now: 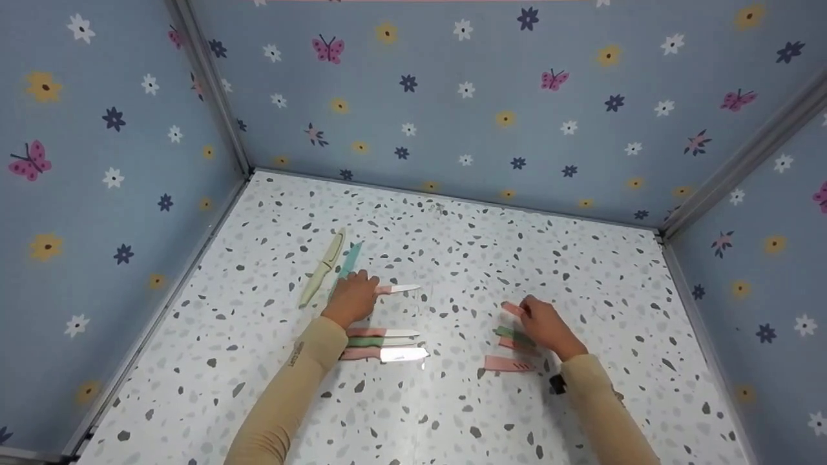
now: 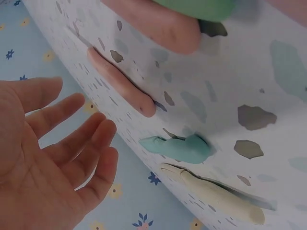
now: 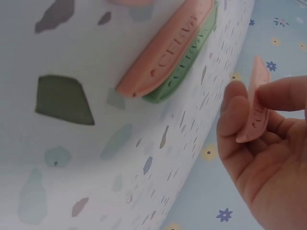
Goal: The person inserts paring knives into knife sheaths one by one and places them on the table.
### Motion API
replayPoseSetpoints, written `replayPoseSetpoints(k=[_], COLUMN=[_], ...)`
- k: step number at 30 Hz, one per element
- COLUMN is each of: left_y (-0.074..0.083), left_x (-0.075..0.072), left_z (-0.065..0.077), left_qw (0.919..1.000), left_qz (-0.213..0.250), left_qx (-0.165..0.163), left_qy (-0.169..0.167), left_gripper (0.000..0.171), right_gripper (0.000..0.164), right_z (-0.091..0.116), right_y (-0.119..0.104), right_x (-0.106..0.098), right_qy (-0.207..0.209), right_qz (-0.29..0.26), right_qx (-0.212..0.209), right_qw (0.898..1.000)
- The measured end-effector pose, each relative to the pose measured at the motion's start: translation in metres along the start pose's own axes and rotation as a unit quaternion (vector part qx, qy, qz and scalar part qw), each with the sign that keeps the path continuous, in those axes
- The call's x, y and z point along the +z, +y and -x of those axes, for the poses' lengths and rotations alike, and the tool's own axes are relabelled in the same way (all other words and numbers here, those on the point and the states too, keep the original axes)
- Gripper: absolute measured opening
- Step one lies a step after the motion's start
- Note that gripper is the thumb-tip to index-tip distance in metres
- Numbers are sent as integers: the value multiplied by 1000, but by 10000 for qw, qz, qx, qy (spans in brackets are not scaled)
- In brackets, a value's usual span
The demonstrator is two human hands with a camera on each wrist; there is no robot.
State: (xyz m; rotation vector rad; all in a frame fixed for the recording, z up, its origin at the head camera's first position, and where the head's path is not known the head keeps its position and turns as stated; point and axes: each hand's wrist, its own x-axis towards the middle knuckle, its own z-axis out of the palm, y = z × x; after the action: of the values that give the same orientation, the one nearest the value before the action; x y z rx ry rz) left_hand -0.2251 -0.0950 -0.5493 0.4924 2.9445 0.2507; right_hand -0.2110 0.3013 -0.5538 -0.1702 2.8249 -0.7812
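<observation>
My left hand [image 1: 353, 299] hovers over the table with relaxed, spread fingers and holds nothing. Close by its fingers lies a small pink-handled knife [image 1: 383, 290] with a bare white blade. A teal knife [image 1: 349, 259], partly hidden behind the hand, and a cream knife [image 1: 316, 281] in its sheath lie to the left. At the right, my right hand [image 1: 548, 328] pinches a small pink blade sheath [image 3: 253, 117] between thumb and fingers, raised off the table. A green sheath [image 3: 184, 72] and a pink sheath [image 3: 165, 50] lie side by side below that hand.
Nearer me, a pink-handled knife [image 1: 402, 333], a green-handled knife [image 1: 368, 341] and a larger pink-handled knife [image 1: 404, 354] lie with bare blades pointing right. A wide pink sheath [image 1: 507, 364] lies nearest on the right. Flowered panels [image 1: 439, 97] enclose the speckled table [image 1: 446, 426].
</observation>
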Motion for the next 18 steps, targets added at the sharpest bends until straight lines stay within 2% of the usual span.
replayPoseSetpoints(k=[8, 18], left_y=[6, 1], left_x=[2, 14], left_z=[-11, -20], left_qw=[9992, 9993], left_qz=[-367, -316], left_qx=[-64, -7], left_qy=[-116, -177], left_gripper=[31, 28], right_gripper=[9, 8], right_z=[8, 10], right_y=[-3, -8], right_x=[2, 3], right_qy=[-53, 74], right_qz=[-145, -132], right_qx=[-329, -432], right_qw=[9993, 9990])
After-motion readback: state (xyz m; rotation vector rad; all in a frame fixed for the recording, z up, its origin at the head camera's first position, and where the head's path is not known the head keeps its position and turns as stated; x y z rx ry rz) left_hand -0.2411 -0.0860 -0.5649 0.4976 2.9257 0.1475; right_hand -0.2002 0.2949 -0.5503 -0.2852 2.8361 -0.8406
